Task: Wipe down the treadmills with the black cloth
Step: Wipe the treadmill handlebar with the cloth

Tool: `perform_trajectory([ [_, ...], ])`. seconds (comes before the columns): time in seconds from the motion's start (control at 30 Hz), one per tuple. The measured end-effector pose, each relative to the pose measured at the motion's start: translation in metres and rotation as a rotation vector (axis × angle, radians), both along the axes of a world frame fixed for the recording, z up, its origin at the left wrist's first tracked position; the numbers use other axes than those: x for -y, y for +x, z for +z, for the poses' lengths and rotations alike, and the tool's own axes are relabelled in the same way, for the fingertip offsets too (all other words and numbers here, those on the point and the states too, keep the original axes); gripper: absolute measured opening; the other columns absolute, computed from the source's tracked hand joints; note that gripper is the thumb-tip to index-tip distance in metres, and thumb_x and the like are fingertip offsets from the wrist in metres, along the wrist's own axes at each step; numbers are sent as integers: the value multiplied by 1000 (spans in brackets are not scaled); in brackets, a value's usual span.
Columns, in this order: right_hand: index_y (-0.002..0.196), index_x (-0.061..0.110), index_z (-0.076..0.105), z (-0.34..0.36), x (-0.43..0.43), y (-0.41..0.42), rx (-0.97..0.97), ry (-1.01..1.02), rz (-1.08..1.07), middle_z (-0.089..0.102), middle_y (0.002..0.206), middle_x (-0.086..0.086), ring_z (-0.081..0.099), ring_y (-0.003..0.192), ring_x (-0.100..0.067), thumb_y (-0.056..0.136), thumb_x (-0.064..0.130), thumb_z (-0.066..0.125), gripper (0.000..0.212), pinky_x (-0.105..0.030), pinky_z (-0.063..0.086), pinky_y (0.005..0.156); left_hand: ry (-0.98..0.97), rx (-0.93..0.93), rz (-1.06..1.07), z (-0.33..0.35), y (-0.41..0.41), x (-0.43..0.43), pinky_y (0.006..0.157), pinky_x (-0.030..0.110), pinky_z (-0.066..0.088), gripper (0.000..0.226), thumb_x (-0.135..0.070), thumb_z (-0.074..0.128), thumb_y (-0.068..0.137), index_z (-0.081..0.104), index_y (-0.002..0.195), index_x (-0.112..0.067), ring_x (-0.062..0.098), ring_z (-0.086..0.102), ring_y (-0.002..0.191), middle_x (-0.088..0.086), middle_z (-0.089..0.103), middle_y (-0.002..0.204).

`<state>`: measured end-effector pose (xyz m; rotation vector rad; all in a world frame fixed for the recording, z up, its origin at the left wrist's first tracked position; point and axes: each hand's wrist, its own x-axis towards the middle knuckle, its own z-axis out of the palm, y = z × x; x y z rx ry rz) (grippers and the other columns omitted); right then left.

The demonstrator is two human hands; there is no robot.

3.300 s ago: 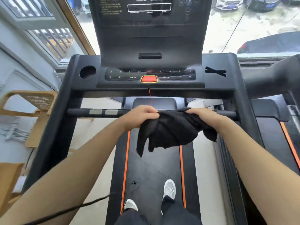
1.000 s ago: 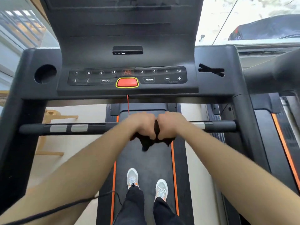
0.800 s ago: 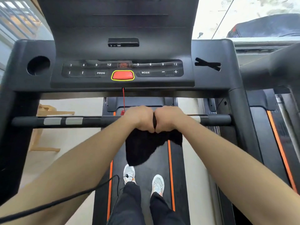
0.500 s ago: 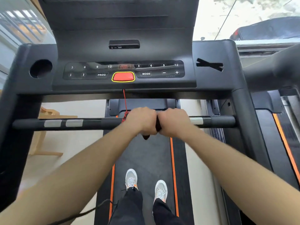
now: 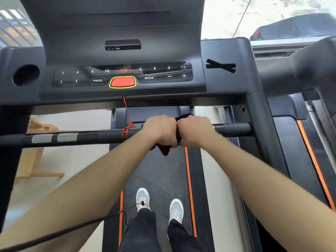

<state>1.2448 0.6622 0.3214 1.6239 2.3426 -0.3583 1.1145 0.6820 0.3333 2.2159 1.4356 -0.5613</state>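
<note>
I stand on a black treadmill [image 5: 225,80] and face its console. My left hand [image 5: 161,130] and my right hand [image 5: 194,130] are fists pressed side by side over the horizontal handlebar [image 5: 91,137]. Both grip the black cloth [image 5: 164,150], which is bunched up and wrapped round the bar. Only small bits of it show: a corner below my left fist, a strip between the fists and a fold above the right fist.
The console carries a red stop button [image 5: 123,82] and a red safety cord [image 5: 126,115] clipped to the bar. A second treadmill [image 5: 300,142] stands close on the right. A wooden frame [image 5: 36,153] sits on the floor at left. A black cable [image 5: 54,233] crosses my left arm.
3.3 s ago the cloth hung loose between my separated hands; since then they came together and bunched it on the bar. In the last second the fists stayed on the bar and shifted slightly right.
</note>
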Motion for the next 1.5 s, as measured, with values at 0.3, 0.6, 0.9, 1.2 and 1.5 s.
perform_trajectory([
  [0.3, 84, 17, 54, -22, 24, 22, 27, 417, 26, 61, 72, -2, 60, 64, -28, 68, 13, 74, 25, -33, 41, 57, 527, -33, -44, -21, 22, 34, 55, 31, 39, 17, -21, 70, 76, 56, 86, -19, 25, 66, 68, 0, 65, 76],
  [0.6, 75, 23, 57, 22, -30, 44, -40, -514, -105, 65, 73, 2, 65, 69, -19, 65, 34, 76, 25, -36, 58, 68, -284, 76, -22, 5, 45, -20, 58, 29, 49, 27, -32, 78, 67, 68, 87, -17, 21, 62, 68, 2, 69, 81],
  [0.9, 84, 15, 51, -22, 43, 67, 75, 561, -41, 56, 73, -4, 54, 66, -28, 66, 3, 72, 30, -37, 41, 67, 578, 92, -112, -25, 50, 34, 56, 32, 34, 32, -32, 74, 75, 54, 98, -19, 23, 65, 77, -1, 66, 89],
  [1.2, 103, 18, 57, 18, 18, 35, 92, 96, -117, 62, 100, -3, 61, 97, -26, 82, 34, 67, 28, -36, 43, 76, 195, -19, -1, 4, 48, 13, 62, 34, 45, 44, -49, 73, 70, 55, 97, -20, 23, 62, 73, -4, 61, 84],
  [1.5, 79, 22, 67, 21, -36, 55, -126, -614, -126, 68, 74, 4, 68, 70, -18, 61, 31, 81, 24, -33, 58, 66, -490, 115, 32, 7, 53, -30, 69, 30, 58, 35, -29, 82, 69, 70, 100, -17, 18, 69, 77, 2, 72, 92],
])
